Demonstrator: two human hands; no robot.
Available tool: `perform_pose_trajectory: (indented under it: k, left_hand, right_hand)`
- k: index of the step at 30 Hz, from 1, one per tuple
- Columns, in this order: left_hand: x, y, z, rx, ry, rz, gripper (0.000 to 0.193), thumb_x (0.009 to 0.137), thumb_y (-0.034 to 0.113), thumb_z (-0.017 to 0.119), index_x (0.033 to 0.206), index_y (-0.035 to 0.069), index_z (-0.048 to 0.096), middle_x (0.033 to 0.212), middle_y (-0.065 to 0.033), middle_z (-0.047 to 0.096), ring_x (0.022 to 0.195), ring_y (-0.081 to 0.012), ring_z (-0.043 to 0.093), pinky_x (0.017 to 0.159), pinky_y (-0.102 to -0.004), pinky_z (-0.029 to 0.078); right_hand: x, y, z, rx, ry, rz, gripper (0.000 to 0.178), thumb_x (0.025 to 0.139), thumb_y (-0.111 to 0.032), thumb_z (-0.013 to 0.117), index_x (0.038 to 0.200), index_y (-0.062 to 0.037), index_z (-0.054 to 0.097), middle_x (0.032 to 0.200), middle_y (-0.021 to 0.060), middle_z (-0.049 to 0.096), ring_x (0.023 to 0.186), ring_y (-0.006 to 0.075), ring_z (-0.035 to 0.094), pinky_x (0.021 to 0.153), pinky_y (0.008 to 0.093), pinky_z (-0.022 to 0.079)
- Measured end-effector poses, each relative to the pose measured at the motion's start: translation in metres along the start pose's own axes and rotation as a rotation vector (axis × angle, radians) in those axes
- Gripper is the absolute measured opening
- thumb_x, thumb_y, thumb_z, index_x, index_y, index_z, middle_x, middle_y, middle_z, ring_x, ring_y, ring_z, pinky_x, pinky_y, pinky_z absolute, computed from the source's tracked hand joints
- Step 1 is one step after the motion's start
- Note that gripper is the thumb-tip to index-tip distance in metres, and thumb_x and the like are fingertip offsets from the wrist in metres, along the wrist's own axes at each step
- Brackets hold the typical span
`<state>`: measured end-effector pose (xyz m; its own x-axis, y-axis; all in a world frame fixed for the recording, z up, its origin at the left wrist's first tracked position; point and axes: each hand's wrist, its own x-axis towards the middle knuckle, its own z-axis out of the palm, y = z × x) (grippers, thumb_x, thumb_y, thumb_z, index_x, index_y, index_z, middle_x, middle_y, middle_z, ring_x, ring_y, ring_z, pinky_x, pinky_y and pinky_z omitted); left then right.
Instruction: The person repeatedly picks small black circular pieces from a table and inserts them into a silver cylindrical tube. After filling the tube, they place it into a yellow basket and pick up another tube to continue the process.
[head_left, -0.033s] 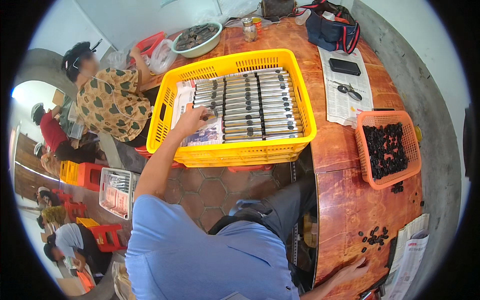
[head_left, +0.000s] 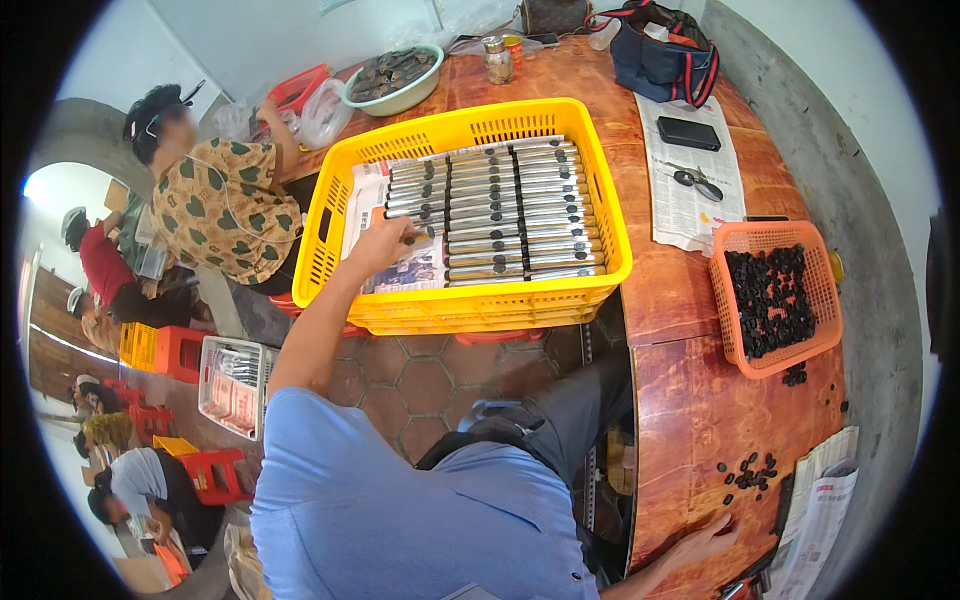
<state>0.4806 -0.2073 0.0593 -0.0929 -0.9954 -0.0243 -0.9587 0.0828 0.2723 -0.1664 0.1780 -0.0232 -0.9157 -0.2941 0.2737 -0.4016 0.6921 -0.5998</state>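
My left hand (head_left: pixel 383 246) reaches into a yellow plastic crate (head_left: pixel 460 310). Its fingers are closed in a pinch at the left end of the silver bar-like pieces (head_left: pixel 485 217); whatever they hold is mostly hidden. These pieces lie side by side in rows on newspaper, with dark oval spots and dark bands along them. At the lower right, my right hand (head_left: pixel 700 548) rests on the wooden table with fingers stretched out and nothing in them. Just beyond its fingertips lie several small black oval pieces (head_left: pixel 750 472).
An orange basket (head_left: pixel 733 330) of black pieces stands on the right. Newspaper (head_left: pixel 665 205) beyond carries a black case (head_left: pixel 690 133) and scissors (head_left: pixel 697 182). A pale green basin (head_left: pixel 405 102) and a dark bag (head_left: pixel 665 65) stand farther back. A co-worker (head_left: pixel 225 205) sits at the left.
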Motion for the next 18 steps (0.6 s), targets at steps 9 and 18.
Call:
perform_pose_trajectory:
  k: [9, 18]
  left_hand:
    - [0.018, -0.009, 0.03, 0.342, -0.016, 0.209, 0.027, 0.082, 0.01, 0.073, 0.106, 0.004, 0.063, 0.107, -0.0161, 0.066, 0.101, -0.0359, 0.067, 0.084, -0.0456, 0.055]
    - [0.034, -0.022, 0.041, 0.363, -0.111, 0.131, 0.025, 0.084, 0.018, 0.073, 0.1, 0.003, 0.061, 0.104, -0.0185, 0.07, 0.099, -0.0379, 0.068, 0.084, -0.0488, 0.055]
  right_hand:
    - [-0.004, -0.005, 0.0, -0.084, 0.004, -0.007, 0.055, 0.104, -0.034, 0.058, 0.138, 0.0074, 0.049, 0.136, 0.0237, 0.052, 0.125, 0.0361, 0.053, 0.105, 0.0411, 0.048]
    - [-0.003, 0.009, 0.001, -0.123, -0.01, -0.061, 0.061, 0.103, -0.038, 0.06, 0.142, 0.0074, 0.048, 0.141, 0.0243, 0.052, 0.13, 0.0383, 0.049, 0.11, 0.0455, 0.039]
